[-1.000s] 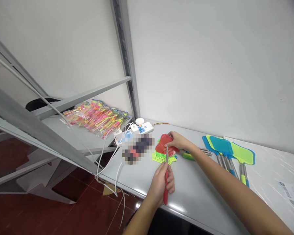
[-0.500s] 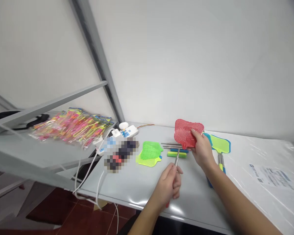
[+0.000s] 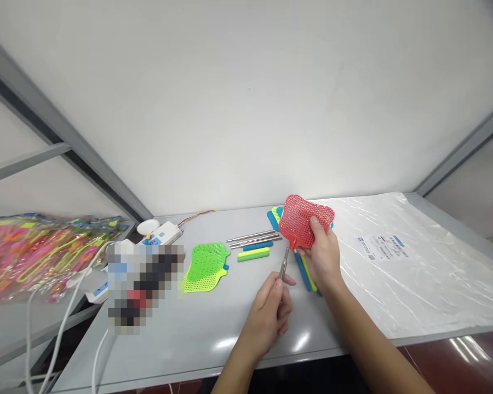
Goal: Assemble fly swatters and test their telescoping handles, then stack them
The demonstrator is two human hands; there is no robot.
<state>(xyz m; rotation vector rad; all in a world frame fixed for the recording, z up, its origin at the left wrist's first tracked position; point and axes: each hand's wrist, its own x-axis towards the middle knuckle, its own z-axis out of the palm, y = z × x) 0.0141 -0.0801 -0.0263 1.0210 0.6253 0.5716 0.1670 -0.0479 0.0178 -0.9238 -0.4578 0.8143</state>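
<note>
My right hand (image 3: 325, 253) grips a red mesh fly swatter head (image 3: 299, 219) by its right side, thumb on the front. Its short neck points down toward a metal rod (image 3: 284, 265), which my left hand (image 3: 269, 312) has its fingers wrapped around. The rod's top end is right at the neck; whether it is inserted I cannot tell. The rod's lower end is hidden by my left hand. Left of my hands lie a green swatter head (image 3: 207, 261) and a yellow one (image 3: 199, 284), overlapping. Several loose metal rods (image 3: 252, 239) lie near a blue handle (image 3: 258, 246) and a green handle (image 3: 253, 256).
Blue and yellow swatters (image 3: 304, 271) lie partly behind my right hand. White plastic wrapping with a label (image 3: 382, 247) covers the table's right side. At left are a power strip (image 3: 162, 235), white cables (image 3: 68, 312), a blurred dark object (image 3: 148, 284) and bagged colourful items (image 3: 45, 251).
My view has swung to the right, so the table things appear further left. The red swatter head has tilted, its neck shifting over the rod's end. Both hands keep their hold.
</note>
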